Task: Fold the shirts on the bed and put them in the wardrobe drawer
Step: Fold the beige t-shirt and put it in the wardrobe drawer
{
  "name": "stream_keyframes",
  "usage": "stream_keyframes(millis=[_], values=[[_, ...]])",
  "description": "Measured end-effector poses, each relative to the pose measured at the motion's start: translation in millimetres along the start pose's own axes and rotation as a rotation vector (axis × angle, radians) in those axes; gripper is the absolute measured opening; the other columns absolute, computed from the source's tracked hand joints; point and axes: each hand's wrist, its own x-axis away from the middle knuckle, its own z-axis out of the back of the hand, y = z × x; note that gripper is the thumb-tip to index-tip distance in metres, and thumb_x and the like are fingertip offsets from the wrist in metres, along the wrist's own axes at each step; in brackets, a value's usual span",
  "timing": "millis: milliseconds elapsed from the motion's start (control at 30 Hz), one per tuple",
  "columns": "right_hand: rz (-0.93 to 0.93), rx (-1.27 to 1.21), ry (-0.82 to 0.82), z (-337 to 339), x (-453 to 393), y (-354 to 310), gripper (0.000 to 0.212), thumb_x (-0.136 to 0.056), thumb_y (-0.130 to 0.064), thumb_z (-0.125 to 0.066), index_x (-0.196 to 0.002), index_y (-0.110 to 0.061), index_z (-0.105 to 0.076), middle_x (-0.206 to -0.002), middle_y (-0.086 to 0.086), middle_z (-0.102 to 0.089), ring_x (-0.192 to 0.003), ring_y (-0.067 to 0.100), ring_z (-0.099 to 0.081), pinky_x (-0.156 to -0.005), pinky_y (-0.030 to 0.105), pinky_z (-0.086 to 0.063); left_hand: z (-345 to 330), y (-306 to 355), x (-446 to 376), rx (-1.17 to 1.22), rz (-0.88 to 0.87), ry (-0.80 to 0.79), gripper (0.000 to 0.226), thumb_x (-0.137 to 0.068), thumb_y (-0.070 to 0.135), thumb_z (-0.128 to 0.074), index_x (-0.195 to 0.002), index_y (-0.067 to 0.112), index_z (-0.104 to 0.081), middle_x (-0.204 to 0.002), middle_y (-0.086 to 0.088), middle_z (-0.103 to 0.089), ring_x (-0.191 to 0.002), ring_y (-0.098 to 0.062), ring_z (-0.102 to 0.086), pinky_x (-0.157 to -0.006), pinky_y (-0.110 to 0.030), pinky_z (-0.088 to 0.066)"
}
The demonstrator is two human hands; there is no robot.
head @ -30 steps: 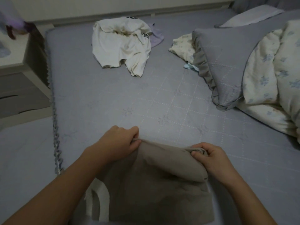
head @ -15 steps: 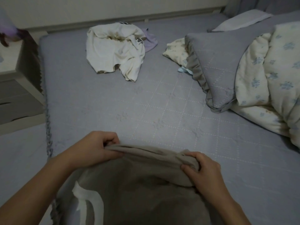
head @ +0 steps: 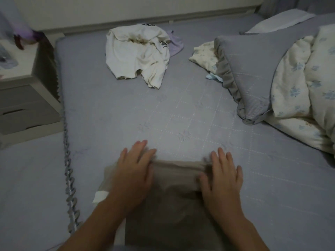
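Note:
A taupe shirt (head: 174,192) lies folded on the grey bed (head: 163,109) at the near edge, a white patch showing at its left side. My left hand (head: 135,171) lies flat on its left part, fingers straight and spread. My right hand (head: 223,176) presses flat on its right part, fingers straight. Farther back a crumpled cream shirt (head: 137,55) lies on the bed, with a lilac garment (head: 175,44) peeking out behind it.
A grey ruffled pillow (head: 253,73) and a cream floral duvet (head: 304,91) fill the right side. A bedside cabinet with drawers (head: 23,98) stands left of the bed. A small floral cloth (head: 204,55) lies beside the pillow.
Both hands have let go of the taupe shirt's top edge, which now lies folded down, and have opened flat on it.

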Motion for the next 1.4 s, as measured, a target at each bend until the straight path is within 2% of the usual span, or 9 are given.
stream_keyframes(millis=[167, 233, 333, 467, 667, 767, 933, 1200, 1400], values=[[0.362, 0.069, -0.235, -37, 37, -22, 0.073, -0.091, -0.049, -0.039, -0.151, -0.008, -0.034, -0.161, 0.007, -0.021, -0.149, 0.027, -0.023, -0.118, 0.043, -0.014, -32, 9, 47, -0.087, -0.108, -0.269, 0.060, -0.096, 0.053, -0.033, -0.148, 0.024, -0.041, -0.160, -0.004, -0.024, -0.147, -0.027, -0.027, -0.116, -0.049, -0.015], [0.301, 0.131, -0.284, -41, 31, 3, 0.079, -0.092, -0.056, -0.034, -0.155, -0.011, -0.020, -0.163, 0.003, -0.006, -0.152, 0.022, -0.014, -0.122, 0.033, -0.009, -32, -19, 62, -0.124, -0.005, -0.283, 0.068, -0.094, 0.062, -0.030, -0.149, 0.023, -0.039, -0.160, -0.005, -0.024, -0.147, -0.027, -0.026, -0.117, -0.048, -0.016], [0.230, 0.211, -0.212, -38, 23, 28, 0.079, -0.091, -0.056, -0.032, -0.154, -0.007, -0.027, -0.163, 0.008, -0.019, -0.150, 0.025, -0.022, -0.121, 0.044, -0.009, -20, -50, 78, -0.193, 0.212, -0.326, 0.079, -0.090, 0.072, -0.015, -0.155, 0.028, -0.023, -0.163, -0.002, -0.015, -0.149, -0.027, -0.020, -0.114, -0.052, -0.022], [0.053, 0.180, -0.217, -31, 19, 46, 0.073, -0.098, -0.050, -0.025, -0.158, -0.015, -0.002, -0.166, 0.004, 0.004, -0.153, 0.025, -0.003, -0.122, 0.048, -0.003, -11, -61, 88, -0.066, 0.406, -0.388, 0.083, -0.083, 0.078, -0.011, -0.155, 0.038, 0.001, -0.165, 0.003, 0.002, -0.151, -0.026, -0.008, -0.117, -0.049, -0.017], [-0.324, -0.367, -0.114, -11, 28, 48, 0.063, -0.094, -0.037, -0.060, -0.149, -0.015, -0.038, -0.147, 0.009, -0.049, -0.128, 0.027, -0.051, -0.106, 0.038, -0.039, 9, -42, 73, 0.600, 0.883, -0.082, 0.081, -0.078, 0.035, -0.080, -0.144, 0.012, -0.039, -0.132, -0.014, -0.052, -0.117, -0.031, -0.054, -0.096, -0.036, -0.045], [-0.541, -0.525, -0.219, -6, 31, 50, 0.050, -0.089, -0.045, -0.065, -0.126, -0.012, -0.059, -0.121, 0.013, -0.065, -0.100, 0.026, -0.060, -0.091, 0.038, -0.047, 14, -36, 86, 0.833, 1.147, -0.203, 0.072, -0.072, 0.036, -0.085, -0.128, 0.011, -0.047, -0.111, -0.008, -0.061, -0.091, -0.020, -0.061, -0.070, -0.030, -0.050], [-0.691, -0.916, -0.482, 10, 23, 39, 0.033, -0.089, -0.027, -0.069, -0.117, -0.009, -0.064, -0.102, 0.011, -0.073, -0.091, 0.029, -0.069, -0.076, 0.037, -0.055, 21, -25, 108, 1.258, 1.303, -0.388, 0.039, -0.074, 0.022, -0.084, -0.105, 0.009, -0.065, -0.096, -0.012, -0.074, -0.087, -0.030, -0.071, -0.070, -0.040, -0.059], [-0.420, -1.056, -0.398, 56, 13, -26, 0.013, -0.092, -0.011, -0.062, -0.102, -0.014, -0.070, -0.099, 0.006, -0.076, -0.084, 0.020, -0.073, -0.075, 0.036, -0.053, 73, -24, 146, 1.728, 1.282, 0.037, 0.042, -0.068, 0.010, -0.069, -0.110, 0.004, -0.067, -0.100, -0.019, -0.074, -0.080, -0.033, -0.072, -0.062, -0.034, -0.056], [-0.150, -0.987, -0.594, 38, -9, -198, 0.016, -0.091, -0.015, -0.062, -0.104, -0.014, -0.070, -0.097, 0.007, -0.077, -0.086, 0.025, -0.074, -0.059, 0.029, -0.060, 149, -118, 199, 2.062, 1.213, 0.552, 0.039, -0.064, 0.009, -0.063, -0.100, 0.003, -0.076, -0.102, -0.021, -0.073, -0.088, -0.040, -0.070, -0.079, -0.050, -0.057]])
